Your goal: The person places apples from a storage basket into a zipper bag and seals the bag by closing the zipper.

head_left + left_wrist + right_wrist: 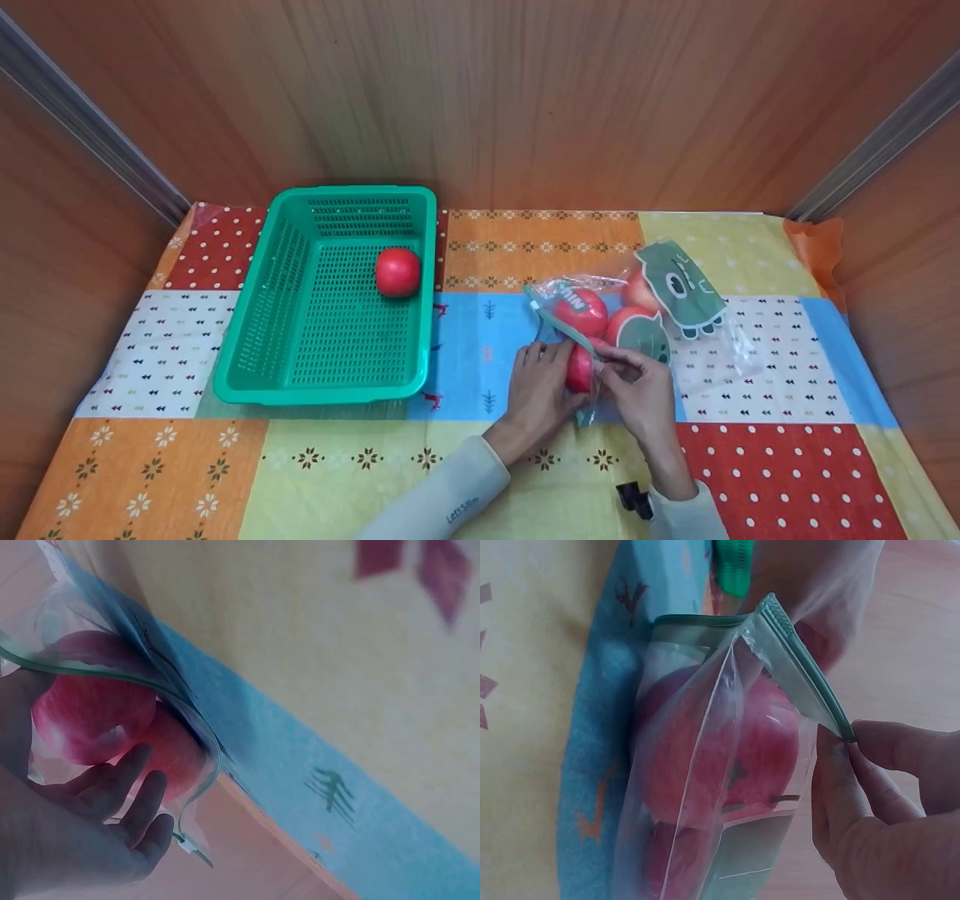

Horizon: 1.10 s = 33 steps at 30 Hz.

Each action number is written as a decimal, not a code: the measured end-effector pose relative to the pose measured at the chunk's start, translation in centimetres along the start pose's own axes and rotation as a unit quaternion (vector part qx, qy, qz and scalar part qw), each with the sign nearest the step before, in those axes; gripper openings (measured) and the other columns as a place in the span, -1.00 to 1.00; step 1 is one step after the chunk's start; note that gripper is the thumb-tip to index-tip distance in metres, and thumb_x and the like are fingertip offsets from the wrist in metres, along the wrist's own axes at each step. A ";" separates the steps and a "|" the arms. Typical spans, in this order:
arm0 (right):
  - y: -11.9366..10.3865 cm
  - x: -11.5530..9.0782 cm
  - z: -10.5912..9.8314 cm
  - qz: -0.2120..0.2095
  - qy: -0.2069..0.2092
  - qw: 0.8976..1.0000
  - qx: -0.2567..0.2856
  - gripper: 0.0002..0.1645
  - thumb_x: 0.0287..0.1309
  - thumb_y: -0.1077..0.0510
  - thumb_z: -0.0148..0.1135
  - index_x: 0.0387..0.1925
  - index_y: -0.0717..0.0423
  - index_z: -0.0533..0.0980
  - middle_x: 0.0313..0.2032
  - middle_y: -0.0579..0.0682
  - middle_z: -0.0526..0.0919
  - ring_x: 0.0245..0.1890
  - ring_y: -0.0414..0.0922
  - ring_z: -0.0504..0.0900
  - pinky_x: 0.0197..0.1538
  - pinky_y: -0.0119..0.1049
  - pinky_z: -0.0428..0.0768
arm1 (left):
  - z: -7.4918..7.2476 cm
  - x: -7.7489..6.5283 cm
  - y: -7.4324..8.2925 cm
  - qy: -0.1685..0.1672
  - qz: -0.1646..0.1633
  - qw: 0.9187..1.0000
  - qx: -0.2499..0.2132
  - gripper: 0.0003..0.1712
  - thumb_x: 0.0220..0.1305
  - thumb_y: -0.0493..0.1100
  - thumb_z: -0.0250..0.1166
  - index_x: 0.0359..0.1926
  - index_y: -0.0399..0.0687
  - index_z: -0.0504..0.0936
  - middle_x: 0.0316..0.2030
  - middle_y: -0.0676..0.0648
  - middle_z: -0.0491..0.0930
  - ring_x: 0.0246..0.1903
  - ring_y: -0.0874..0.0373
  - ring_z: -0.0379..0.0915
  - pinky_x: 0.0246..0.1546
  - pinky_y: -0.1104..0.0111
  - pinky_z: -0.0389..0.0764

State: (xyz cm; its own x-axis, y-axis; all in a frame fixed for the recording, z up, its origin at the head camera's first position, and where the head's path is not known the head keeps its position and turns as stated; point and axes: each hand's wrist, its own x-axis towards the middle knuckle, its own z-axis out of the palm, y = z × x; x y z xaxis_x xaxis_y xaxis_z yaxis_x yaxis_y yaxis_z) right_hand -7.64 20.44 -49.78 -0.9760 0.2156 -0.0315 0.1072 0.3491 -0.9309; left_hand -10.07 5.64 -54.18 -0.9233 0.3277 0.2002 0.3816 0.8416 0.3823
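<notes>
The clear zip bag (641,337) of red apples lies on the cloth-covered bench, right of the green basket (322,395), where one apple (397,271) sits by the right wall. The right hand (643,382) pinches the bag's green edge (814,686) between thumb and fingers; the left hand (541,382) is partly open, fingers loosely bent about the nearest apple (94,705) at the mouth (whether they grip it, I cannot tell).

The film should be thin, limp and slick, best held by its stiffer edge; the apples look firm, smooth, fairly heavy and easily bruised, so best cupped round the sides. The bag carries a one-eyed cartoon (679,289) and pale letters, perhaps "MIN"; the left sleeve (450,487) seems to read "Let's Slim".
</notes>
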 end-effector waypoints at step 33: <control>0.0 0.0 0.1 -0.005 -0.005 1.000 0.024 -0.68 0.31 0.39 0.37 0.08 0.36 0.69 0.02 0.27 0.77 -0.20 -0.25 0.78 -0.16 -0.54 0.67 | -7.0 -2.5 -3.2 0.004 -0.056 0.998 -0.030 -0.10 0.12 0.14 0.64 0.43 0.00 0.53 0.28 -0.05 0.62 0.24 -0.01 0.44 0.33 0.01 0.43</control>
State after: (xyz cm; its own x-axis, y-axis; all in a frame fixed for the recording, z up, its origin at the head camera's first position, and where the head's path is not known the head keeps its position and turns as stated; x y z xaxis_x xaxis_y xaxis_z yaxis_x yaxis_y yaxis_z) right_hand -7.62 20.30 -49.82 -0.9787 0.2038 -0.0261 0.0892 0.3072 -0.9474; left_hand -8.70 -0.92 -49.56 -0.9602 0.2288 0.1600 0.2775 0.8457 0.4559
